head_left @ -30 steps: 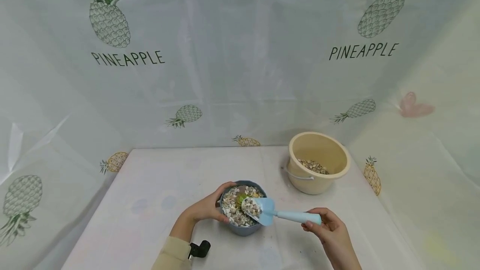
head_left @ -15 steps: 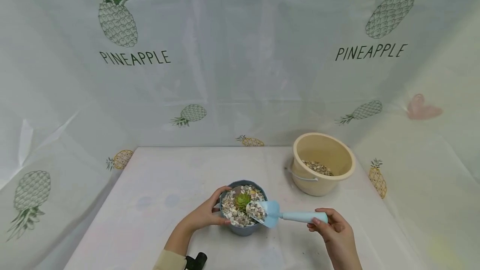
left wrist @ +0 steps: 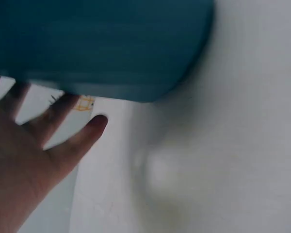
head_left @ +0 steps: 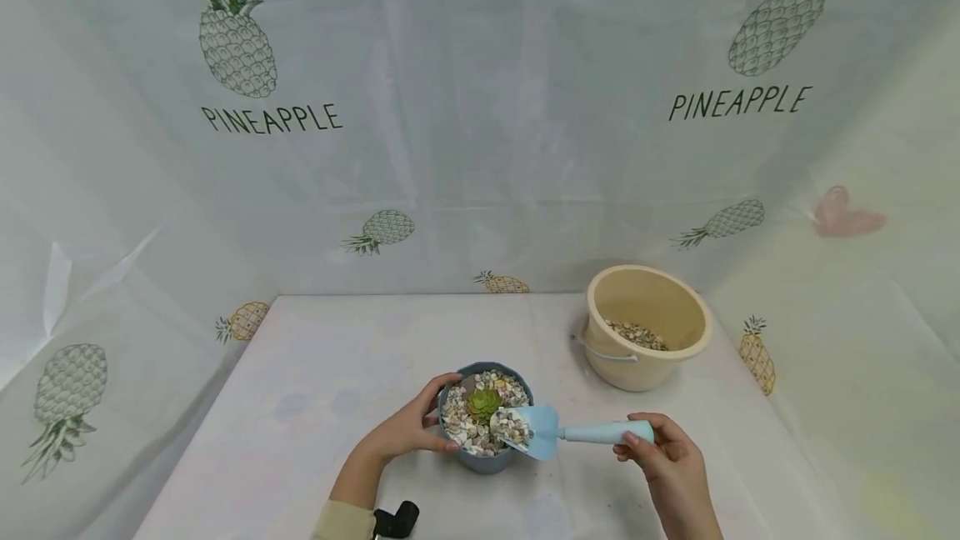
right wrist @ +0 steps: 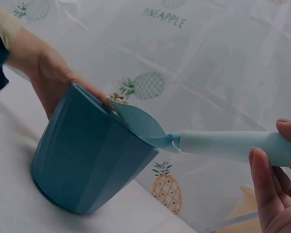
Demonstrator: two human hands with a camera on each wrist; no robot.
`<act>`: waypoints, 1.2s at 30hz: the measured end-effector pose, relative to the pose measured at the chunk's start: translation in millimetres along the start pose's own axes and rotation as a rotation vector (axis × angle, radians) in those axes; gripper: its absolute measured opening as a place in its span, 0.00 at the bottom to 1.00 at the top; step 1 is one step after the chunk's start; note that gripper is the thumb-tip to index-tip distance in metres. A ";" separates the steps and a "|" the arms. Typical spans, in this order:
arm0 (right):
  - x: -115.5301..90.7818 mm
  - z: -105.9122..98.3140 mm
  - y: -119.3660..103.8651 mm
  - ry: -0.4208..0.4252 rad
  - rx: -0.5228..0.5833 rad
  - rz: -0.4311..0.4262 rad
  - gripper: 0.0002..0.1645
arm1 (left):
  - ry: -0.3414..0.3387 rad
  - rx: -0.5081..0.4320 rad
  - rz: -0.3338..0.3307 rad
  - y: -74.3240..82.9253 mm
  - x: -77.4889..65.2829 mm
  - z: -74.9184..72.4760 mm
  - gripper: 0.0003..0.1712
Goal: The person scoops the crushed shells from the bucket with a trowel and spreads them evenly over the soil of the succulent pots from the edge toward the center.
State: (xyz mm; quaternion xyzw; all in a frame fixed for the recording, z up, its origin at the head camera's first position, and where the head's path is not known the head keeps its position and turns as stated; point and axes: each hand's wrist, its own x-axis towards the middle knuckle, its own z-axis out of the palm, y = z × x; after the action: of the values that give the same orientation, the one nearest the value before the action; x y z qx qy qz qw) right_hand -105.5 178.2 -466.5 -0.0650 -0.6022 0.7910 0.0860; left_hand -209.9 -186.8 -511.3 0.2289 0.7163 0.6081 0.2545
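A blue-grey flower pot stands on the table, filled with small pale stones around a green succulent. My left hand holds the pot from its left side, thumb toward the near rim and fingers at the far side. In the left wrist view, spread fingers show below the pot's wall. My right hand pinches the handle end of a light blue trowel. Small stones lie in its blade, which sits over the pot's right rim, beside the succulent.
A cream bucket with a wire handle stands at the back right of the white-covered table, with stones at its bottom. A pineapple-printed sheet hangs behind and along both sides.
The trowel has drawn slightly right and toward me, uncovering more of the succulent. Its load of stones is still in the blade. The left hand keeps its hold on the pot.
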 end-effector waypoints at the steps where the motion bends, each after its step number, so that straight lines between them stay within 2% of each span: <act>1: -0.1 -0.1 0.3 -0.005 0.010 -0.006 0.09 | -0.035 0.014 0.008 0.5 4.7 -4.2 0.55; 7: -2.1 1.5 1.4 -0.023 0.020 -0.005 0.09 | -0.274 0.113 0.053 5.6 30.6 -27.3 0.63; 10: -2.1 3.6 2.6 -0.021 0.011 0.006 0.08 | -0.308 0.206 0.044 9.7 36.7 -33.4 0.66; 13: -2.4 5.2 3.7 -0.010 0.012 0.008 0.08 | -0.310 0.244 0.012 12.4 38.4 -34.2 0.65; 18: -2.4 6.5 5.9 -0.005 0.029 -0.020 0.09 | -0.274 0.209 -0.017 10.9 34.6 -26.2 0.64; 22: -1.8 6.6 5.6 0.004 0.050 -0.044 0.09 | -0.200 0.223 -0.019 10.0 31.9 -14.0 0.64; 28: -0.1 10.5 2.2 0.001 0.078 -0.068 0.10 | -0.077 0.178 -0.023 6.6 27.0 7.3 0.66; 36: 5.7 25.5 -4.9 -0.014 -0.007 -0.054 0.09 | 0.045 0.156 -0.017 8.9 15.2 25.9 0.67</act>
State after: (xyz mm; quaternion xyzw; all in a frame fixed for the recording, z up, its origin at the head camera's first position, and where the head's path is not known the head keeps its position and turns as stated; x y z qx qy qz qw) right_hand -116.1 156.7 -454.9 -0.0434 -0.6072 0.7867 0.1029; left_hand -204.7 -156.2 -507.3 0.2283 0.7689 0.5534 0.2248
